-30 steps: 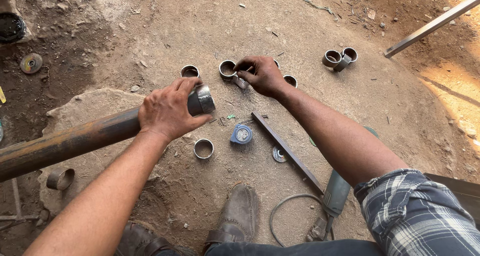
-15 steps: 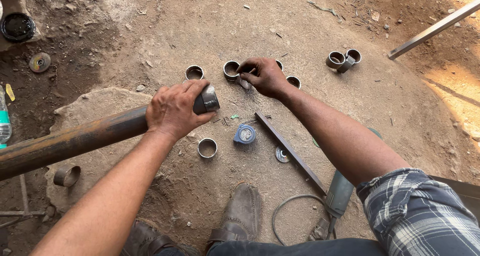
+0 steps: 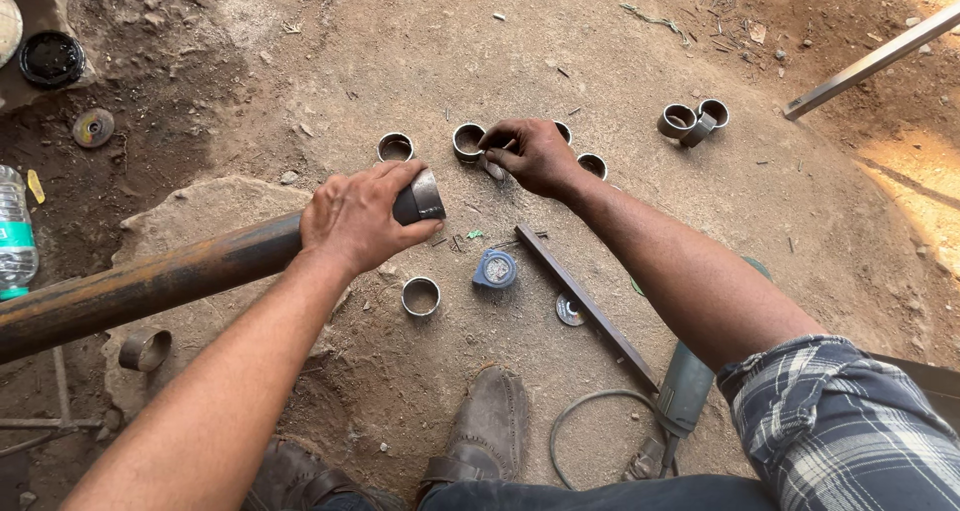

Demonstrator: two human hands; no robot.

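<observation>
My left hand (image 3: pixel 355 219) grips the end of a long rusty steel pipe (image 3: pixel 150 283) that lies across a flat stone and runs off to the left. My right hand (image 3: pixel 535 154) reaches forward to the dirt ground and pinches a short cut pipe ring (image 3: pixel 468 141) among other rings. More rings lie close by: one ring (image 3: pixel 395 147) to the left, one ring (image 3: pixel 592 165) to the right, one ring (image 3: pixel 421 296) below the pipe end. A blue tape measure (image 3: pixel 495 268) lies between my arms.
An angle grinder (image 3: pixel 680 401) with its cable, a flat metal bar (image 3: pixel 585 304) and a grinding disc (image 3: pixel 569 310) lie near my right arm. Two rings (image 3: pixel 692 120) sit farther right. A steel strip (image 3: pixel 870 61), a bottle (image 3: pixel 15 236), a black lid (image 3: pixel 50 59) and my shoes (image 3: pixel 485 431) are around.
The view has shifted slightly. Both hands stay where they were, the left on the pipe end and the right on the ring.
</observation>
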